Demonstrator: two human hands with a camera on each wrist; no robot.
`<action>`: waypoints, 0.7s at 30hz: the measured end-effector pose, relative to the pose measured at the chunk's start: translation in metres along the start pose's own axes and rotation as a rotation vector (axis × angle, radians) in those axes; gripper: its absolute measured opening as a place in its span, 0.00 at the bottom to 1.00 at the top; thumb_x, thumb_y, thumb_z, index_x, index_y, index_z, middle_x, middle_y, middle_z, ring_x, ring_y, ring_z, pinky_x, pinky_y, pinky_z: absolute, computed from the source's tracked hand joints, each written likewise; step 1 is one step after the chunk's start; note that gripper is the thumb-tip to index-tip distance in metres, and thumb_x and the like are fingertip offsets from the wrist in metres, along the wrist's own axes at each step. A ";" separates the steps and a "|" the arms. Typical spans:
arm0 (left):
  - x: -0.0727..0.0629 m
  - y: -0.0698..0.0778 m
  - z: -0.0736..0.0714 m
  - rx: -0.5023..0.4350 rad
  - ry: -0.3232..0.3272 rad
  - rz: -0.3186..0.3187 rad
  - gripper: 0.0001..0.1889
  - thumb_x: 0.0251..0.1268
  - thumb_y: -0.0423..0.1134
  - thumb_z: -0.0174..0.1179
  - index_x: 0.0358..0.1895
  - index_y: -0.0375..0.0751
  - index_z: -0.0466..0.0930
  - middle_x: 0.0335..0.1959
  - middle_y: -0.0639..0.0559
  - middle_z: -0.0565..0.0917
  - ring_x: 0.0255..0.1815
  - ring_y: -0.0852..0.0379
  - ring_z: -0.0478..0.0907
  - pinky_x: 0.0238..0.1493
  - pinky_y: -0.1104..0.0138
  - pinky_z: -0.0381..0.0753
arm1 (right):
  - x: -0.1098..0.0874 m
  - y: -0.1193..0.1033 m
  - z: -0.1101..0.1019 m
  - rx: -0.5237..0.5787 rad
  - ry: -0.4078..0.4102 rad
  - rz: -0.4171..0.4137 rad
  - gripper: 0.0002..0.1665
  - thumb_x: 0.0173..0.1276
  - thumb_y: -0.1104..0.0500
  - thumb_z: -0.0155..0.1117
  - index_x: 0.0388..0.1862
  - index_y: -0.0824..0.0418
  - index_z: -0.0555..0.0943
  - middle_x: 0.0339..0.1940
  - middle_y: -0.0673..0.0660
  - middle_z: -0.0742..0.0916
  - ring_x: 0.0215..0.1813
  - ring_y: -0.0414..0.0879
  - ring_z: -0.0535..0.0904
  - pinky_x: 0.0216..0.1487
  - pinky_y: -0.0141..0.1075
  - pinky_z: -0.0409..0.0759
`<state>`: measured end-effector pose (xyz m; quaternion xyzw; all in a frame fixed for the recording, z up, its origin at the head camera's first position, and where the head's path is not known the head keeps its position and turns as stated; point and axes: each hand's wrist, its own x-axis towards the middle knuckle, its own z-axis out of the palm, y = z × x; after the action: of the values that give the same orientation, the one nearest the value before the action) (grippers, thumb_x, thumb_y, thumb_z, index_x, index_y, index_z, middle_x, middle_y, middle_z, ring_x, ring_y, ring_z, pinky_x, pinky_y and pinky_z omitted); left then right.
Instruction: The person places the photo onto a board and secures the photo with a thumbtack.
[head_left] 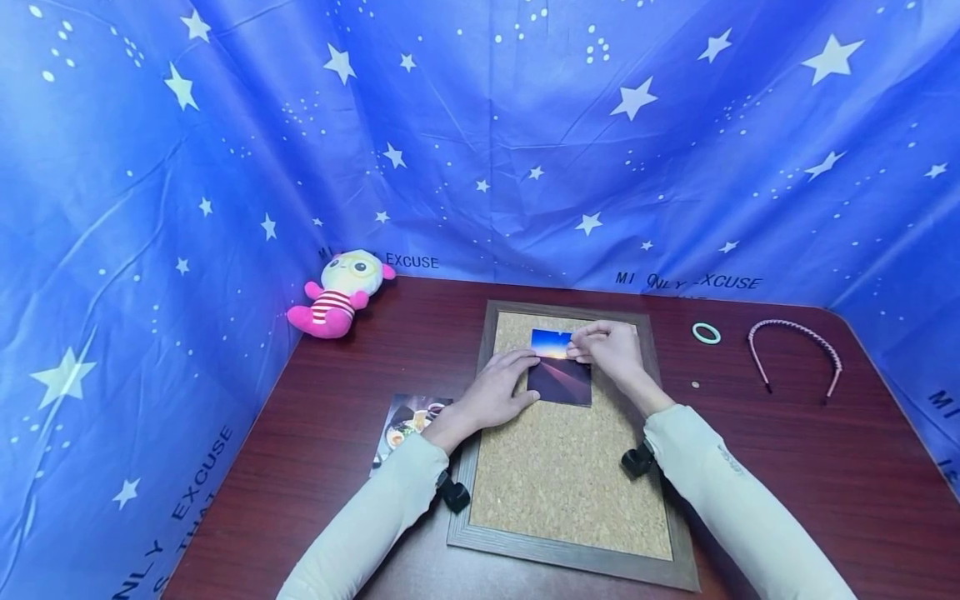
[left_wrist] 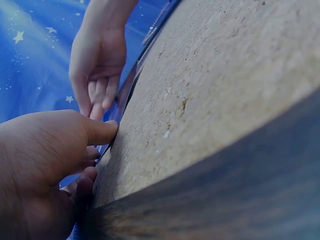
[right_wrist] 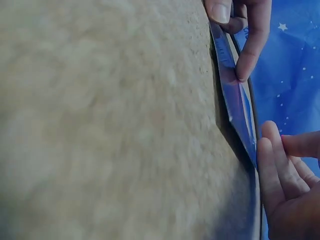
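Note:
A framed corkboard [head_left: 570, 475] lies on the table, with a sunset road photo [head_left: 562, 385] on its upper part. My left hand [head_left: 491, 392] rests at the photo's left side, fingertips on its edge and thumb near the lower left corner. In the right wrist view, the photo [right_wrist: 235, 102] stands slightly off the cork along one edge. My right hand [head_left: 613, 360] is over the photo's upper right. Its thumb and a finger pinch a small pink pushpin [right_wrist: 283, 138], mostly hidden by the fingertips.
A food photo [head_left: 408, 425] lies left of the board, partly under my left forearm. A pink plush toy [head_left: 333, 304] sits at the back left. To the right are a mint ring [head_left: 706, 326], a small pale disc [head_left: 695, 385] and a headband [head_left: 797, 323]. Starry blue curtains [head_left: 480, 125] hang behind the table.

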<state>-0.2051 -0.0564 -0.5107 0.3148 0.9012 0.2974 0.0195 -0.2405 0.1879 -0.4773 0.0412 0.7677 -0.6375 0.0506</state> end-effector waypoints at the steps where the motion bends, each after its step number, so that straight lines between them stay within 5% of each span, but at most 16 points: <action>1: 0.000 0.003 -0.002 -0.009 -0.012 -0.011 0.30 0.81 0.41 0.66 0.79 0.32 0.74 0.81 0.39 0.74 0.85 0.38 0.65 0.88 0.47 0.57 | 0.002 0.001 0.001 0.024 -0.006 0.019 0.16 0.82 0.69 0.64 0.58 0.83 0.82 0.36 0.60 0.95 0.32 0.36 0.92 0.41 0.30 0.90; 8: 0.000 0.007 -0.005 0.005 -0.030 -0.029 0.30 0.81 0.41 0.67 0.79 0.34 0.74 0.81 0.40 0.74 0.85 0.39 0.66 0.88 0.49 0.58 | 0.014 0.004 0.007 0.018 -0.027 0.093 0.19 0.83 0.66 0.64 0.62 0.82 0.82 0.34 0.52 0.93 0.31 0.34 0.88 0.39 0.26 0.89; 13: 0.000 0.006 -0.004 0.006 -0.030 -0.030 0.30 0.81 0.41 0.67 0.79 0.34 0.75 0.81 0.41 0.74 0.85 0.38 0.66 0.88 0.49 0.58 | 0.019 0.002 0.011 -0.076 0.011 0.139 0.18 0.82 0.65 0.64 0.61 0.77 0.86 0.36 0.53 0.92 0.27 0.34 0.85 0.34 0.26 0.87; 21: 0.000 0.009 -0.006 -0.012 -0.042 -0.049 0.30 0.81 0.42 0.67 0.80 0.35 0.74 0.83 0.42 0.73 0.85 0.38 0.65 0.87 0.48 0.60 | 0.023 0.000 0.018 -0.298 0.119 0.195 0.16 0.80 0.54 0.72 0.54 0.65 0.92 0.21 0.44 0.88 0.21 0.33 0.81 0.27 0.26 0.83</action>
<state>-0.2015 -0.0537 -0.5013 0.2986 0.9062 0.2956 0.0479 -0.2630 0.1705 -0.4836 0.1451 0.8477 -0.5050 0.0722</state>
